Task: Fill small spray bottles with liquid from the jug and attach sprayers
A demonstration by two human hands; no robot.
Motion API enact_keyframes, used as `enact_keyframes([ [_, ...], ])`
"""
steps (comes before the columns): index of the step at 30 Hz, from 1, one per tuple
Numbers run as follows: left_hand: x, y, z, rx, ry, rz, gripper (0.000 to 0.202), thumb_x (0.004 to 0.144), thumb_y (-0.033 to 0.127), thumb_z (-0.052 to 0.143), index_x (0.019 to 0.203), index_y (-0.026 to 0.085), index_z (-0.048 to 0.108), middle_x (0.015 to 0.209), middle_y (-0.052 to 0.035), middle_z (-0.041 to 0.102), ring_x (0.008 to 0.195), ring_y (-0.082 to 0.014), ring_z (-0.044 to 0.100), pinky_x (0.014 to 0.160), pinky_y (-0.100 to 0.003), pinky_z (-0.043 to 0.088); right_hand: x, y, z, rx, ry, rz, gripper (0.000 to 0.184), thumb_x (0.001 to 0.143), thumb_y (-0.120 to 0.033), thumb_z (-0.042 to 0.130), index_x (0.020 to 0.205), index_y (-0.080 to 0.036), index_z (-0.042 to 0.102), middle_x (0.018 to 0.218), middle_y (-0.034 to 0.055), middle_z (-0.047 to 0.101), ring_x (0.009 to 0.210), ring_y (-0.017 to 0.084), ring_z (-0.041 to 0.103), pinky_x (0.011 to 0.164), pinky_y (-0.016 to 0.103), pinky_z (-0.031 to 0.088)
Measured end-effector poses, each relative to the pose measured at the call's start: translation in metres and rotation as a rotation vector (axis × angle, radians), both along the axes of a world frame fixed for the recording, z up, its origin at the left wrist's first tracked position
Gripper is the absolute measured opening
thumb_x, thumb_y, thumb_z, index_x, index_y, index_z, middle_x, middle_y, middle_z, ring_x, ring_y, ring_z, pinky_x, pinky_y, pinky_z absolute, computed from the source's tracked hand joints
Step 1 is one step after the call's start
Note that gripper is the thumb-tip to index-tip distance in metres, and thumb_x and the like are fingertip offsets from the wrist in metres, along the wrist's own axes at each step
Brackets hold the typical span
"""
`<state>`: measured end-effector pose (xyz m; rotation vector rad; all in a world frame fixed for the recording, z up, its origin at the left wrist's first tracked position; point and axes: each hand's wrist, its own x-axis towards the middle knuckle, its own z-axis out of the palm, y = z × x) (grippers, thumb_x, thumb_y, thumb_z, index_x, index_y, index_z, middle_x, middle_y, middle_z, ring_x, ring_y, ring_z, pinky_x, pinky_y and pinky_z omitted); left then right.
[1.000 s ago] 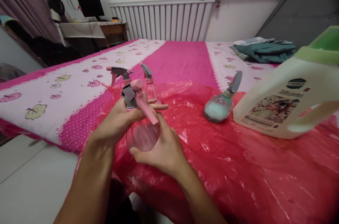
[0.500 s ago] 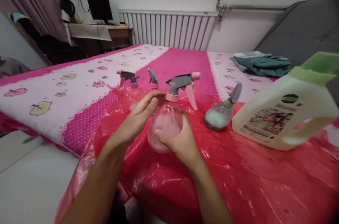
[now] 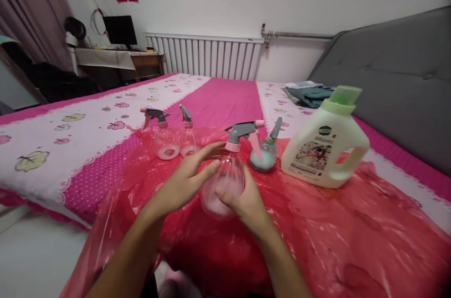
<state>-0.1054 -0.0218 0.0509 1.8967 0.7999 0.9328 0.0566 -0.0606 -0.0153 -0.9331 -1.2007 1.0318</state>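
Observation:
A clear spray bottle (image 3: 230, 178) with a grey and pink trigger head and pale, foamy contents stands slightly tilted in front of me. My right hand (image 3: 248, 199) is closed around its right side, thumb across the front. From the left, my left hand (image 3: 192, 173) curves around the bottle's shoulder, fingertips by the pink collar and thumb at the side. Just behind to the right is a spray bottle with bluish liquid (image 3: 264, 157). Two more spray bottles, one with its nozzle to the left (image 3: 167, 143) and one beside it (image 3: 188, 138), stand behind my left hand.
A large cream jug with a green cap (image 3: 312, 147) stands at the right. Red plastic sheeting (image 3: 334, 232) covers the near part of the pink patterned bed (image 3: 225, 96). Folded clothes (image 3: 312, 96) lie farther back, near the grey headboard (image 3: 387, 77).
My view has shifted, so more wall shows and the jug appears farther left and smaller. Both hands stay at the same spray bottle, with their hold much the same.

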Motion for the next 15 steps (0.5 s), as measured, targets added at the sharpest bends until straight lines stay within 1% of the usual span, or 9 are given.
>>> enact_keyframes([
  [2,0.005,-0.005,0.004,0.061,0.068,0.025,0.051,0.104,0.046,0.058,0.152,0.028,0.053,0.159,-0.0086,0.056,0.145,-0.0286,0.054,0.123,-0.048,0.040,0.007,-0.002,-0.006,-0.028,-0.078,-0.105,0.085,0.066,-0.054,0.089,0.136,-0.021,0.053,0.143,0.0135,0.063,0.132,0.029,0.063,0.113,0.047,0.050],
  [5,0.007,-0.011,0.017,0.184,0.180,0.105,0.047,0.104,0.046,0.058,0.147,0.027,0.057,0.151,-0.0100,0.063,0.139,-0.0308,0.058,0.119,-0.050,0.042,0.014,-0.003,-0.008,-0.101,-0.161,-0.328,0.098,0.061,-0.059,0.089,0.142,-0.019,0.049,0.147,0.0171,0.060,0.135,0.032,0.058,0.119,0.051,0.043],
  [8,0.000,-0.016,0.034,0.279,0.252,0.163,0.041,0.104,0.048,0.056,0.139,0.027,0.063,0.143,-0.0094,0.068,0.133,-0.0318,0.061,0.114,-0.049,0.045,0.020,-0.003,-0.002,-0.097,-0.171,-0.507,0.104,0.060,-0.061,0.089,0.145,-0.017,0.048,0.147,0.0178,0.060,0.136,0.033,0.057,0.122,0.051,0.037],
  [10,-0.008,-0.020,0.040,0.306,0.309,0.181,0.040,0.104,0.050,0.055,0.136,0.027,0.064,0.141,-0.0094,0.069,0.131,-0.0321,0.062,0.112,-0.049,0.046,0.025,-0.003,0.003,-0.067,-0.159,-0.581,0.102,0.060,-0.062,0.087,0.144,-0.017,0.049,0.147,0.0175,0.059,0.136,0.032,0.057,0.122,0.049,0.037],
  [12,-0.018,-0.027,0.036,0.285,0.377,0.191,0.040,0.104,0.051,0.054,0.134,0.026,0.065,0.139,-0.0098,0.069,0.130,-0.0326,0.063,0.112,-0.051,0.047,0.030,-0.001,0.006,-0.060,-0.145,-0.625,0.100,0.062,-0.064,0.085,0.142,-0.015,0.051,0.147,0.0194,0.059,0.136,0.033,0.057,0.121,0.049,0.038],
  [13,-0.022,-0.032,0.029,0.253,0.402,0.196,0.040,0.103,0.051,0.054,0.134,0.026,0.064,0.140,-0.0102,0.069,0.130,-0.0328,0.063,0.112,-0.051,0.048,0.032,0.000,0.006,-0.062,-0.135,-0.637,0.100,0.063,-0.066,0.084,0.142,-0.014,0.051,0.147,0.0210,0.058,0.136,0.034,0.056,0.121,0.050,0.038],
  [15,-0.029,-0.042,0.009,0.141,0.417,0.250,0.040,0.103,0.052,0.054,0.133,0.027,0.064,0.139,-0.0104,0.070,0.130,-0.0332,0.064,0.113,-0.053,0.049,0.035,0.003,0.005,-0.065,-0.118,-0.640,0.100,0.064,-0.068,0.083,0.141,-0.012,0.051,0.148,0.0236,0.057,0.139,0.036,0.054,0.122,0.052,0.036],
])
